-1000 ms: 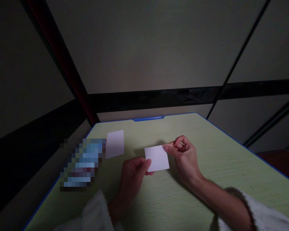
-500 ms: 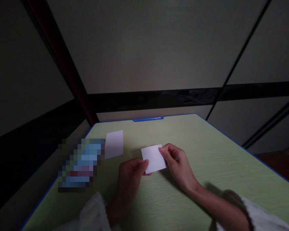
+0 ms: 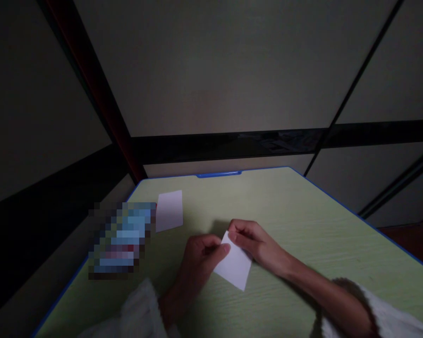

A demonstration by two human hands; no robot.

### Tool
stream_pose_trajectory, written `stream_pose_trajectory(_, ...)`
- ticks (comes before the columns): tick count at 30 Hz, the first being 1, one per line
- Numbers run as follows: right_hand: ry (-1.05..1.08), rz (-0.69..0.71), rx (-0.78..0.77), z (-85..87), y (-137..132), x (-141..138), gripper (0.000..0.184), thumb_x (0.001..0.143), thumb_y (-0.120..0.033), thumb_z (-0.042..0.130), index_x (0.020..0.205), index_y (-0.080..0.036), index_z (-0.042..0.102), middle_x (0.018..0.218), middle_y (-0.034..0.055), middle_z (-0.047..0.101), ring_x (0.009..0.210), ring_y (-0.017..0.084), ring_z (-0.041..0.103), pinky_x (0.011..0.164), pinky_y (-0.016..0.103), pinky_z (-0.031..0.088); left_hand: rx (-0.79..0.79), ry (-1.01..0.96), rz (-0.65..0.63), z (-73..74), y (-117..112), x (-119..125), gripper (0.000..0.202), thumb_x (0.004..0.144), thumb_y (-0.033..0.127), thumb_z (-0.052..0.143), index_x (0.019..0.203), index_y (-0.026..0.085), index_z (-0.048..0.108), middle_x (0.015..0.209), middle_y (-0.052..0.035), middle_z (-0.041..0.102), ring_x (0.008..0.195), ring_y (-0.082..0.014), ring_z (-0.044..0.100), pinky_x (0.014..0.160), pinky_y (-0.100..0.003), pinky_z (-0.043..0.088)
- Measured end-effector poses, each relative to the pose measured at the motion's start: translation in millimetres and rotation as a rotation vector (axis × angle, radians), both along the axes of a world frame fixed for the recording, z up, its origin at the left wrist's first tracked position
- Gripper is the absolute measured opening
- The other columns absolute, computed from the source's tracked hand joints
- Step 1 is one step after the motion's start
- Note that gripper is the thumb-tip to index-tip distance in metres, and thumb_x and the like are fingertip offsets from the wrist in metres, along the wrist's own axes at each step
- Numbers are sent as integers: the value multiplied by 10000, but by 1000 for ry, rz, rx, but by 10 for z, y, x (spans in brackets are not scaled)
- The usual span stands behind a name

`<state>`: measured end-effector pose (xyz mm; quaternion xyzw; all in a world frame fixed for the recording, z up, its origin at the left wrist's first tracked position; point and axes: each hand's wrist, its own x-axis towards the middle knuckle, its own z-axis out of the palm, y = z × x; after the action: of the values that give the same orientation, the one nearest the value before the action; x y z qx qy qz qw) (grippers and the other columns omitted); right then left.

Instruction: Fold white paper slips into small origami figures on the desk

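Observation:
A small white paper card (image 3: 234,265) is held just above a pale green table (image 3: 303,220) with a blue rim. My left hand (image 3: 200,263) pinches the card's upper left edge between thumb and fingers. My right hand (image 3: 255,244) grips its top corner from the right, fingers curled. The card hangs tilted, one corner pointing down toward me. Both wrists come out of white fuzzy sleeves.
A second white card (image 3: 169,210) lies flat on the table at the far left. Beside it, at the table's left edge, is a blurred blue-and-red object (image 3: 121,239). Dark frame bars and pale wall panels rise behind the table.
The card has swung from lying nearly level to hanging tilted with a corner down. Both hands have come closer together and a little toward me.

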<state>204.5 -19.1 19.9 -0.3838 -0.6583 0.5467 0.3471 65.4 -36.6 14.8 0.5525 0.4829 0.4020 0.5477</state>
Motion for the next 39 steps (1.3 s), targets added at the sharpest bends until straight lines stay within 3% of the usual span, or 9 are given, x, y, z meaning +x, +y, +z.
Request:
stream_pose_trajectory(5,-273,255,180,84,-9,85,215,777,-239,377,600,-130,432,528,-39,368,487,55,332,418,161,250,105,114,-107,-79,9,-5,299,679,326,471,447,156,391,436,64,306,431,-68,301,405,-197,213)
stream_pose_trajectory(9,-223,298,117,108,-26,89,201,777,-243,370,630,-131,448,553,-34,390,491,58,340,438,170,277,141,133,-161,-119,0,-7,306,742,322,386,479,177,330,456,65,277,442,-74,289,416,-205,207)
stream_pose_trajectory(13,-62,294,-67,111,-33,69,202,756,-285,403,624,-137,439,547,-36,381,493,62,347,435,172,263,213,175,-123,-44,-35,-12,309,754,310,374,481,183,305,467,63,256,463,-83,277,435,-211,211)
stream_pose_trajectory(16,10,286,-124,114,-19,71,213,736,-300,432,598,-137,426,531,-43,366,482,56,332,437,172,247,242,189,-61,9,-56,-11,297,752,296,376,484,185,310,470,62,252,469,-88,283,443,-210,219)
stream_pose_trajectory(29,236,200,-158,18,123,150,142,657,-166,445,521,-128,463,392,-59,419,375,41,331,414,182,216,196,-30,174,3,-52,-24,283,731,315,414,502,183,314,470,75,250,439,-70,243,402,-187,205)
stream_pose_trajectory(35,505,-9,-92,19,185,188,169,635,-188,461,476,-148,418,364,-63,398,366,50,309,409,196,195,210,-127,376,-17,18,-69,283,706,317,448,494,177,325,479,74,268,444,-64,248,404,-177,219)
stream_pose_trajectory(37,481,-67,-64,16,187,182,177,659,-212,477,504,-146,425,400,-56,425,390,52,331,431,197,219,201,-144,378,-20,31,-68,289,697,330,458,490,176,328,473,75,275,435,-61,252,395,-175,216)
stream_pose_trajectory(39,402,-26,-75,3,168,154,199,682,-271,489,541,-140,441,445,-43,456,422,57,363,456,199,247,193,-142,361,-11,28,-57,299,693,340,463,481,175,330,457,77,280,423,-58,260,386,-173,215)
